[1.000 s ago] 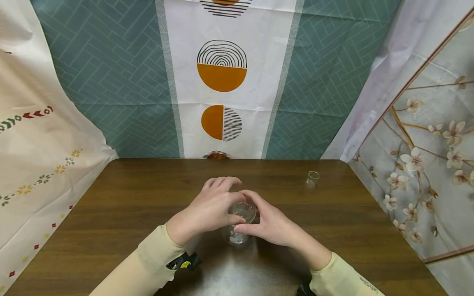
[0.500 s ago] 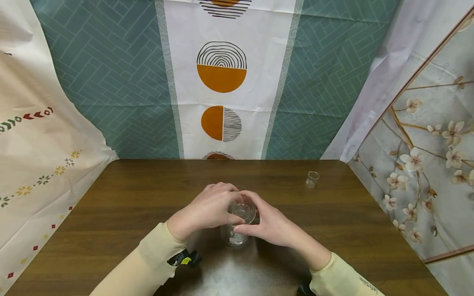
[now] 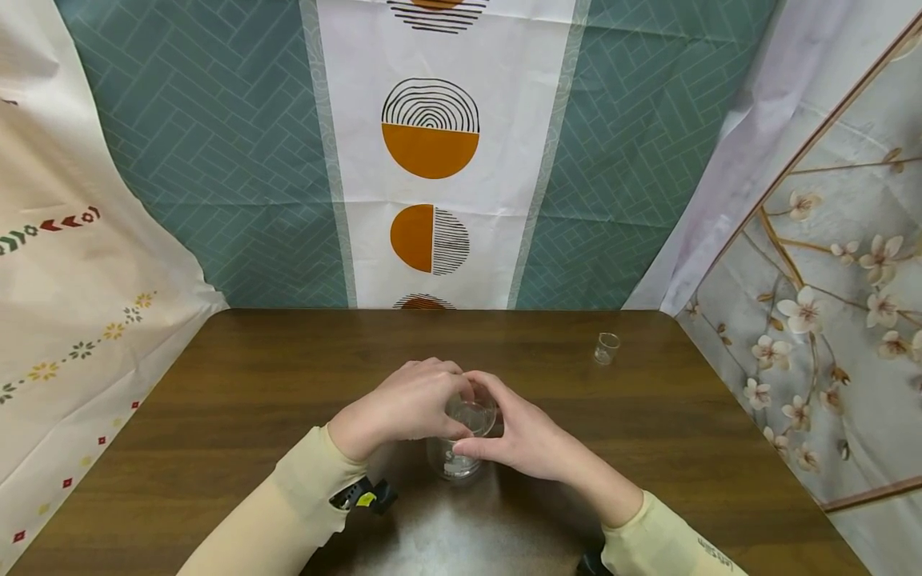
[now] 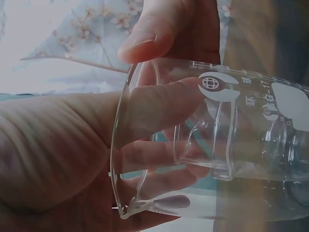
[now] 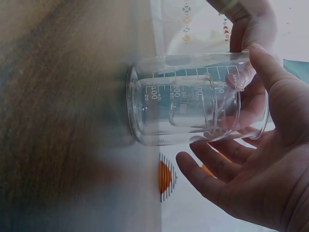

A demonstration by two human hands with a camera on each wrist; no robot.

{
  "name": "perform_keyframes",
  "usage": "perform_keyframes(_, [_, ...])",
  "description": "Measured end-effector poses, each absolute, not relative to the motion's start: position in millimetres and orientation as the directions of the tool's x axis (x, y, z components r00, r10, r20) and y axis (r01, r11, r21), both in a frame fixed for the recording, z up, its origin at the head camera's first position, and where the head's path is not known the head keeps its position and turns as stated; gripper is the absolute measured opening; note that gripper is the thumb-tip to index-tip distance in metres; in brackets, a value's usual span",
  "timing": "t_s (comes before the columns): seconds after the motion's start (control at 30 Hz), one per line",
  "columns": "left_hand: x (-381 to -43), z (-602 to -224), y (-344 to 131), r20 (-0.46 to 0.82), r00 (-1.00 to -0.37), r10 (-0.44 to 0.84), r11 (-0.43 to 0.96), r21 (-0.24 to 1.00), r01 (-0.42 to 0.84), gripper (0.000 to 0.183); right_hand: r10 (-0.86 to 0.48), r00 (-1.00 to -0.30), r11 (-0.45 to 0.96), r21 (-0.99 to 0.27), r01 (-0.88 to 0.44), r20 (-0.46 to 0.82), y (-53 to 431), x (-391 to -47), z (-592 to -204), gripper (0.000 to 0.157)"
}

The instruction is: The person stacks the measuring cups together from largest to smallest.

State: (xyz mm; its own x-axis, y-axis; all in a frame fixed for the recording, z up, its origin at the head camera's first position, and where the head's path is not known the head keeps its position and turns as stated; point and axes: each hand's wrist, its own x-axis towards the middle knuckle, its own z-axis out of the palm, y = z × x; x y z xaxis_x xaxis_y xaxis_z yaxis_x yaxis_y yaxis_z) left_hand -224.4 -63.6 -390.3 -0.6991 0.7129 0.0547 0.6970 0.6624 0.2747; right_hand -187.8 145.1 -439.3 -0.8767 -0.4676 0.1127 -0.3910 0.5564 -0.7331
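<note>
Beakers (image 5: 183, 106) are smooth glass; table (image 3: 245, 400), glossy wood.

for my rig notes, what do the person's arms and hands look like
Left sleeve and right sleeve are pale yellow and reach the wrists; the right carries small dark lettering. A black wrist camera with a yellow-green patch shows by the left cuff, a dark piece by the right. Left hand and right hand wear no gloves.

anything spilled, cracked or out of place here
Nothing stands out: the large beaker is upright with smaller glassware nested inside, the small glass stands apart on the table, and no spill or crack shows.
</note>
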Motion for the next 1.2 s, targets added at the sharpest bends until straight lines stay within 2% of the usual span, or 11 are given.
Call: perform_keyframes(1.2, [-225.5, -387.2, -65.5, 0.013, -0.695, 0.719, 0.672, 0.241, 0.7, 0.039, -0.477, -0.87, 0.554, -0.725, -0.41, 0.128, 141.6, -186.8, -438.0, 0.081])
